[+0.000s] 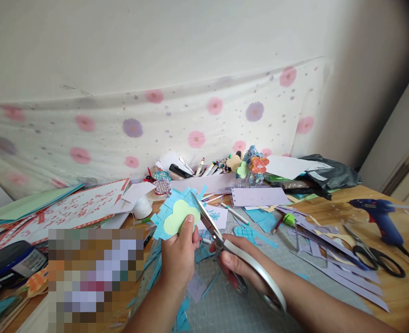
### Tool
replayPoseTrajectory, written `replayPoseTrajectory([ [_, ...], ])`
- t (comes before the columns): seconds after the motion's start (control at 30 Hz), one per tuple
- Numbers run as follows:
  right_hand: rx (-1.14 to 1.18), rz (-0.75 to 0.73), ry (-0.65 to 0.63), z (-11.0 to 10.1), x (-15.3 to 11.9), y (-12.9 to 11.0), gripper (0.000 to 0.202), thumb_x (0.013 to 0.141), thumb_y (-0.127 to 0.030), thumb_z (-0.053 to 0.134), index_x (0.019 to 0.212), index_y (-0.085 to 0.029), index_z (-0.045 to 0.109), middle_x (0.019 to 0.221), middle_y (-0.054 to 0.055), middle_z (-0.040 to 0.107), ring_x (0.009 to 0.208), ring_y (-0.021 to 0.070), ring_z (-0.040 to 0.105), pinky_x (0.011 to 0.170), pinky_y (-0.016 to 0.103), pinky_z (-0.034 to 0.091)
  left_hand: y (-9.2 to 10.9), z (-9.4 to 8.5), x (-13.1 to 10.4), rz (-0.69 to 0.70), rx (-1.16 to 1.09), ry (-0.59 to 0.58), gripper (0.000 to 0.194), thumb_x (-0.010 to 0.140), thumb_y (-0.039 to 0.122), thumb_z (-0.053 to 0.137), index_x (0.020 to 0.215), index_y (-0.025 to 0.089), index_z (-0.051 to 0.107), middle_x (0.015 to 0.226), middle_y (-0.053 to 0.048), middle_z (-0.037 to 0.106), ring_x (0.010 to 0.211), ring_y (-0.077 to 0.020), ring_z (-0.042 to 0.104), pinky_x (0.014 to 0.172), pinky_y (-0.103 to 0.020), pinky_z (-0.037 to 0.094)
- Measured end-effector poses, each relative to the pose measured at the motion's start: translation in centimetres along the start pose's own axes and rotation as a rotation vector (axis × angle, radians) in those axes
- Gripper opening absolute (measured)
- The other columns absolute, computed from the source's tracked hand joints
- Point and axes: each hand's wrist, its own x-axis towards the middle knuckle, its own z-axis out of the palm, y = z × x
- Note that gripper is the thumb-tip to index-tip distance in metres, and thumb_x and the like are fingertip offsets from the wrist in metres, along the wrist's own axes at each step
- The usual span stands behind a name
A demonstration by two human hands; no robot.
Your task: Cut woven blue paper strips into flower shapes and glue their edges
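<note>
My left hand pinches a pale green cloud-shaped paper cutout together with a piece of blue woven paper behind it, thumb on top. The blue piece has uneven strip ends sticking out past the green shape. In my right hand is a pair of large scissors with silver-grey handles. Their blades point up and left, and the tips lie at the right edge of the blue paper. Whether the blades touch the paper I cannot tell. Both hands are above a grey cutting mat.
Purple paper strips, black-handled scissors and a blue glue gun lie at right. Markers stand at the back. Sheets of patterned paper and a dark-lidded jar are at left. Blue scraps litter the mat.
</note>
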Motion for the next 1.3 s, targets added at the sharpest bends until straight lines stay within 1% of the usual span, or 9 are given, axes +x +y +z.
replayPoseTrajectory([
  [0.17, -0.014, 0.009, -0.007, 0.0, 0.0, 0.4, 0.055, 0.080, -0.068, 0.049, 0.099, -0.017, 0.054, 0.059, -0.004, 0.045, 0.045, 0.0098, 0.045, 0.043, 0.021, 0.036, 0.1, 0.2, -0.2, -0.004, -0.014, 0.013, 0.029, 0.075, 0.034, 0.068, 0.063, 0.019, 0.046, 0.048, 0.008, 0.041, 0.042, -0.0069, 0.037, 0.039, -0.018, 0.033],
  [0.33, -0.055, -0.018, 0.002, 0.1, 0.1, 0.6, 0.057, 0.081, -0.069, 0.047, 0.100, -0.016, 0.055, 0.056, -0.004, 0.046, 0.043, 0.0099, 0.045, 0.042, 0.020, 0.034, 0.2, 0.3, -0.4, -0.018, -0.037, 0.027, 0.030, 0.074, 0.035, 0.069, 0.064, 0.020, 0.045, 0.048, 0.009, 0.040, 0.041, -0.0070, 0.036, 0.040, -0.018, 0.033],
  [0.5, -0.012, -0.017, 0.029, 0.7, 0.0, 0.4, 0.057, 0.080, -0.069, 0.048, 0.099, -0.016, 0.055, 0.055, -0.005, 0.045, 0.043, 0.0095, 0.043, 0.042, 0.020, 0.034, 0.1, 0.6, -0.7, -0.034, -0.046, 0.040, 0.033, 0.076, 0.037, 0.066, 0.059, 0.020, 0.043, 0.048, 0.008, 0.039, 0.041, -0.0080, 0.036, 0.040, -0.020, 0.032],
  [0.6, 0.007, -0.005, 0.029, 0.9, -0.1, 0.3, 0.055, 0.080, -0.069, 0.049, 0.097, -0.017, 0.054, 0.055, -0.005, 0.043, 0.043, 0.0091, 0.042, 0.041, 0.020, 0.034, 0.0, 0.6, -0.9, -0.031, -0.028, 0.023, 0.040, 0.079, 0.039, 0.062, 0.053, 0.020, 0.039, 0.044, 0.007, 0.037, 0.041, -0.0084, 0.036, 0.040, -0.021, 0.031],
  [0.67, 0.001, -0.011, 0.031, 0.9, 0.0, 0.3, 0.054, 0.080, -0.068, 0.049, 0.095, -0.017, 0.054, 0.053, -0.006, 0.042, 0.042, 0.0087, 0.041, 0.040, 0.019, 0.032, -0.1, 0.5, -0.9, -0.024, -0.027, 0.020, 0.040, 0.080, 0.038, 0.061, 0.053, 0.020, 0.039, 0.043, 0.007, 0.036, 0.041, -0.0081, 0.035, 0.040, -0.021, 0.030],
  [0.87, -0.069, -0.005, 0.032, 0.2, 0.0, -0.3, 0.052, 0.080, -0.069, 0.048, 0.093, -0.018, 0.053, 0.055, -0.006, 0.040, 0.041, 0.0081, 0.039, 0.038, 0.019, 0.030, 0.3, 0.7, -0.6, -0.015, -0.083, 0.032, 0.030, 0.076, 0.031, 0.066, 0.061, 0.020, 0.042, 0.046, 0.009, 0.037, 0.041, -0.0067, 0.034, 0.039, -0.019, 0.030],
  [1.0, -0.147, -0.008, -0.006, -0.4, 0.0, -0.5, 0.051, 0.080, -0.069, 0.046, 0.088, -0.019, 0.050, 0.063, -0.004, 0.041, 0.044, 0.0082, 0.040, 0.039, 0.020, 0.032, 0.6, 0.8, -0.4, -0.027, -0.076, 0.031, 0.032, 0.072, 0.031, 0.068, 0.059, 0.020, 0.041, 0.044, 0.009, 0.036, 0.039, -0.0062, 0.033, 0.038, -0.019, 0.028],
  [1.13, -0.209, -0.051, -0.009, -0.8, 0.0, -0.5, 0.048, 0.083, -0.067, 0.044, 0.082, -0.019, 0.048, 0.065, -0.003, 0.042, 0.046, 0.0082, 0.040, 0.041, 0.020, 0.031, 0.7, 0.6, -0.2, -0.054, -0.035, 0.026, 0.033, 0.070, 0.033, 0.068, 0.057, 0.021, 0.041, 0.041, 0.010, 0.035, 0.037, -0.0065, 0.033, 0.037, -0.020, 0.030],
  [1.3, -0.280, -0.046, -0.021, -1.3, 0.0, -0.8, 0.051, 0.084, -0.066, 0.043, 0.095, -0.017, 0.054, 0.057, -0.005, 0.039, 0.046, 0.0095, 0.037, 0.042, 0.021, 0.029, 1.0, 0.5, 0.1, -0.050, -0.056, -0.026, 0.032, 0.070, 0.031, 0.069, 0.058, 0.021, 0.041, 0.040, 0.010, 0.035, 0.036, -0.0059, 0.031, 0.037, -0.019, 0.028],
])
